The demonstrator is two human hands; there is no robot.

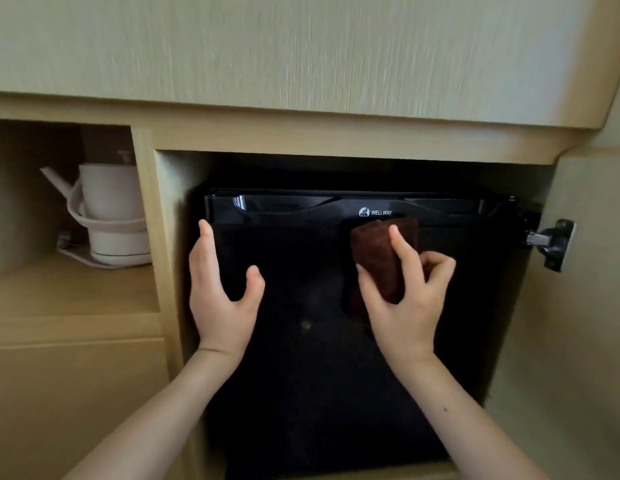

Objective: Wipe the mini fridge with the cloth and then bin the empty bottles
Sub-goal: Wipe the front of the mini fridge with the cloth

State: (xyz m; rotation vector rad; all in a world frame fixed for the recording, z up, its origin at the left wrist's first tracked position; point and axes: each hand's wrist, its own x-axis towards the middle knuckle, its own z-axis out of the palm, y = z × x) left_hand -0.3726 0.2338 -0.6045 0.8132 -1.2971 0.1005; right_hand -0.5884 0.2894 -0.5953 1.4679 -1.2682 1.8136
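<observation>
Where the pale wood-grain cabinet point(336, 133) opens into a square recess, a black mini fridge point(301, 375) sits inside it, its door smooth and glossy, faintly dusty low down, with a moulded handle strip along the top edge carrying a small white logo. Against the upper part of that door, just below the logo, the right hand point(405, 299) presses a folded brown cloth point(381, 258), a thick, nubby pad of terry-like fabric; the thumb and curled fingers are closed around it, gripping it from both sides. At the door's left edge the left hand point(221, 296) lies flat, fingers straight and together reaching up the edge, thumb spread wide, holding nothing. Both forearms are bare. A black metal hinge point(551, 242) with a silver plate juts out at the right of the recess. In the open shelf to the left stands a cream-coloured kettle point(111, 209), rounded and matte, with a pointed spout and a looped handle, resting on its round base on the wooden shelf board.
</observation>
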